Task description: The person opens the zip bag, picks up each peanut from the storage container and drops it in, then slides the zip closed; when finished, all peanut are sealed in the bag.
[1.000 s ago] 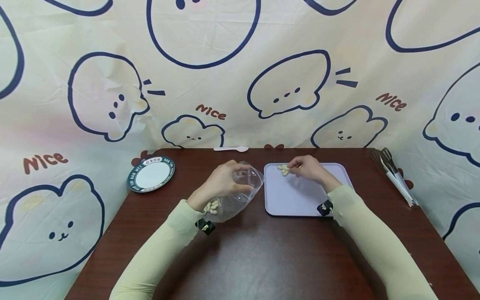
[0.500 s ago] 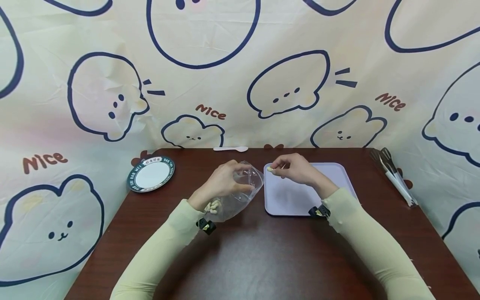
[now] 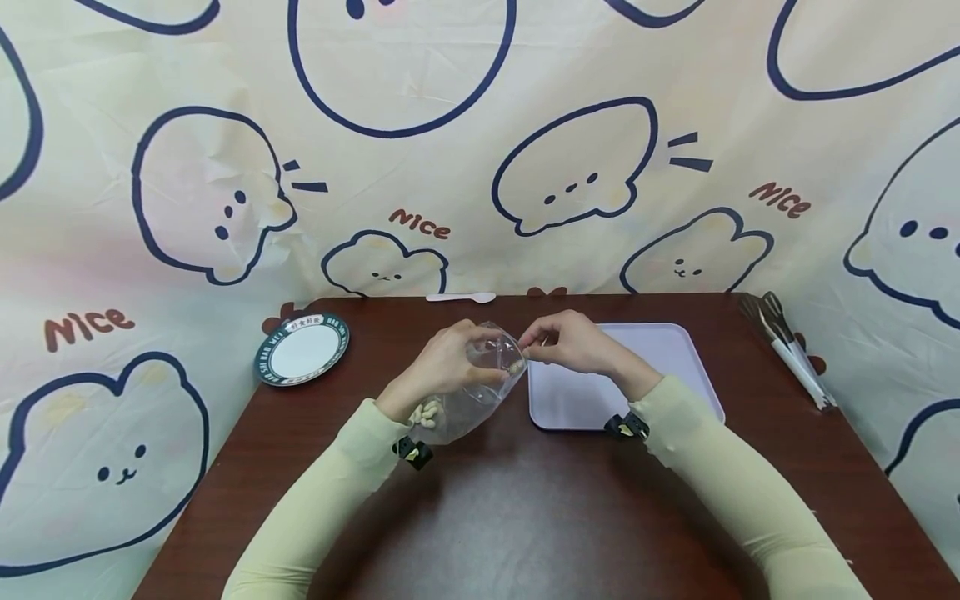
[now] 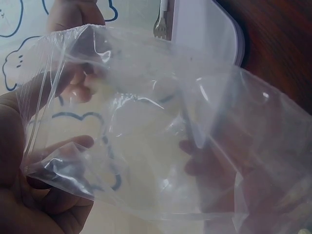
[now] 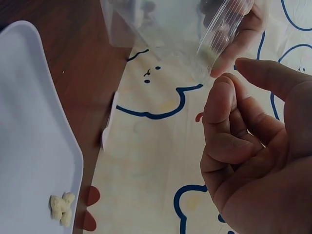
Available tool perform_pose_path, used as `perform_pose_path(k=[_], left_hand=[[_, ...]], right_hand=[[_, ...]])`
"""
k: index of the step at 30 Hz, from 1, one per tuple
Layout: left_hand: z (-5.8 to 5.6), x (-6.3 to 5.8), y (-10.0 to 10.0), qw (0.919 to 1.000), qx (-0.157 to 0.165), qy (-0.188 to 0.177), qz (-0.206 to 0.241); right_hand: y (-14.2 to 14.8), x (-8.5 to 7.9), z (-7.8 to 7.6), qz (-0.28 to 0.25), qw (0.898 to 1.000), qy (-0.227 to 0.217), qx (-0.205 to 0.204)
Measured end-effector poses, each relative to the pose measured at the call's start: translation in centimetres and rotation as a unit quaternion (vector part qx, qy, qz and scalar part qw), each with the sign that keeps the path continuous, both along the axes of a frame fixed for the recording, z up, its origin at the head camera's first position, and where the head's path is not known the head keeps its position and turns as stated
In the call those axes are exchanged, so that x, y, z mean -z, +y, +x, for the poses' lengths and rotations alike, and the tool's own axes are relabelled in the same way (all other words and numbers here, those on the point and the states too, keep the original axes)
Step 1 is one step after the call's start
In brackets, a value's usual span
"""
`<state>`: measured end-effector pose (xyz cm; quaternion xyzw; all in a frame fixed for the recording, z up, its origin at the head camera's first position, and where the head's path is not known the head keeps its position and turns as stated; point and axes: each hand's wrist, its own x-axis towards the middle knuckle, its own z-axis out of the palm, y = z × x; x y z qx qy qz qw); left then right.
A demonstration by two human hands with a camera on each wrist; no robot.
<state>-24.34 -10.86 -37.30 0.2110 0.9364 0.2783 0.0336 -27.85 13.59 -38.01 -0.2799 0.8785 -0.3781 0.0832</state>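
My left hand [image 3: 442, 360] grips a clear plastic bag [image 3: 467, 417] near its mouth, spreading it between thumb and fingers. Several pale peanut-like pieces [image 3: 426, 413] lie low in the bag. Another pale piece [image 3: 517, 365] shows through the film just inside the mouth. At that mouth is my right hand [image 3: 573, 343]; in the right wrist view its thumb stands apart from the loosely bent fingers [image 5: 219, 100], with nothing visible between them. Beneath the right hand lies a pale lilac tray [image 3: 663, 354]. A few pale pieces [image 5: 61, 208] sit near the tray's edge.
A white plate with a green rim [image 3: 303, 350] is at the back left of the brown table [image 3: 487, 517]. A white spoon [image 3: 461, 297] lies along the back edge. Kitchen utensils with white handles [image 3: 798, 367] lie at the right edge, beside the printed backdrop [image 3: 480, 183].
My right hand has moved left from the tray to the bag's mouth, carrying a pale piece. A piece now shows inside the mouth. The left hand and bag have stayed put.
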Motion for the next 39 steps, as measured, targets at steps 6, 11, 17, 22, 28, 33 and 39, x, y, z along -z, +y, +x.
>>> perform_pose_path(k=[6,11,17,22,28,33,39], left_hand=[[-0.1,0.0,-0.1,0.9999,0.005,0.01,0.0],[-0.1,0.0,-0.1,1.0,0.004,0.006,0.002],[-0.1,-0.1,-0.1,1.0,0.006,0.008,-0.001],[-0.1,0.0,-0.1,1.0,0.006,0.006,0.0],[0.0,0.1,-0.2,1.0,0.007,0.003,0.001],[0.0,0.1,-0.2,1.0,0.005,0.004,0.001],[0.0,0.2,-0.3,1.0,0.002,0.001,0.003]], right_hand=[[0.3,-0.1,-0.3,-0.001,1.0,0.005,0.012],[1.0,0.1,-0.9,-0.001,0.999,-0.001,0.039],[2.2,1.0,-2.1,-0.001,0.997,-0.014,0.081],[3.5,2.6,-3.5,0.011,0.994,-0.03,0.106],[4.6,4.8,-5.2,0.031,0.99,-0.051,0.128],[5.2,6.3,-6.2,0.041,0.987,-0.069,0.139],[5.7,7.5,-6.8,0.056,0.984,-0.062,0.154]])
